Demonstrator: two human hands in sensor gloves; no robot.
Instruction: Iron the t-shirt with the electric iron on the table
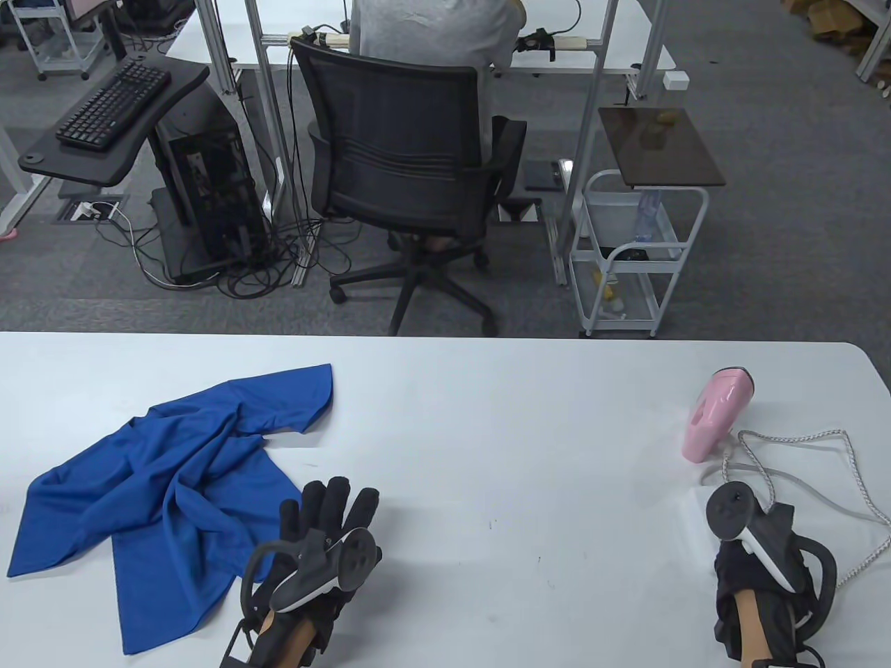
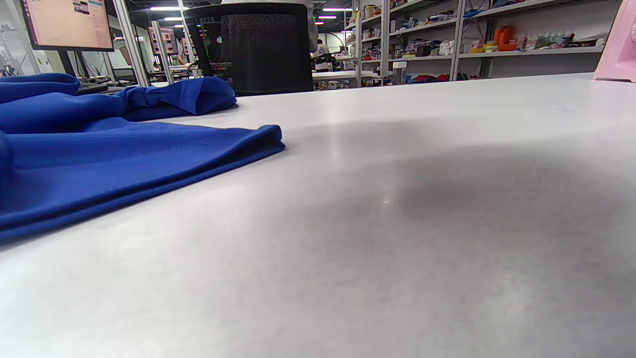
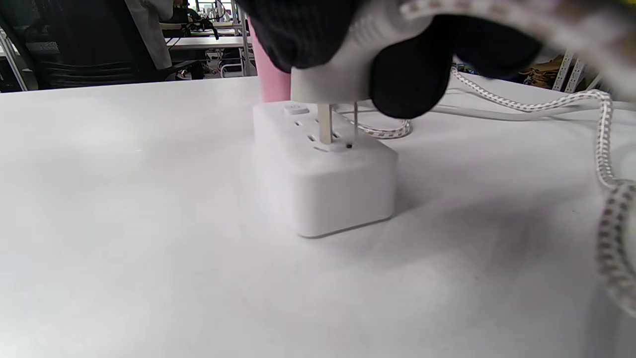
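Right hand (image 3: 357, 54) pinches the iron's white plug (image 3: 330, 74), prongs partly in the power strip (image 3: 323, 174) near the pink iron (image 1: 717, 414). Left hand (image 1: 327, 536) lies flat, fingers spread, touching the crumpled blue t-shirt (image 1: 167, 480) on the left.

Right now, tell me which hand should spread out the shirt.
Left. The left hand lies open beside the crumpled shirt. The right hand is busy pinching the plug at the power strip.

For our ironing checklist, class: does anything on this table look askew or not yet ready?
The blue t-shirt lies crumpled on the table's left side, not spread flat. The plug, gripped by the right hand, has prongs only partly in the power strip.
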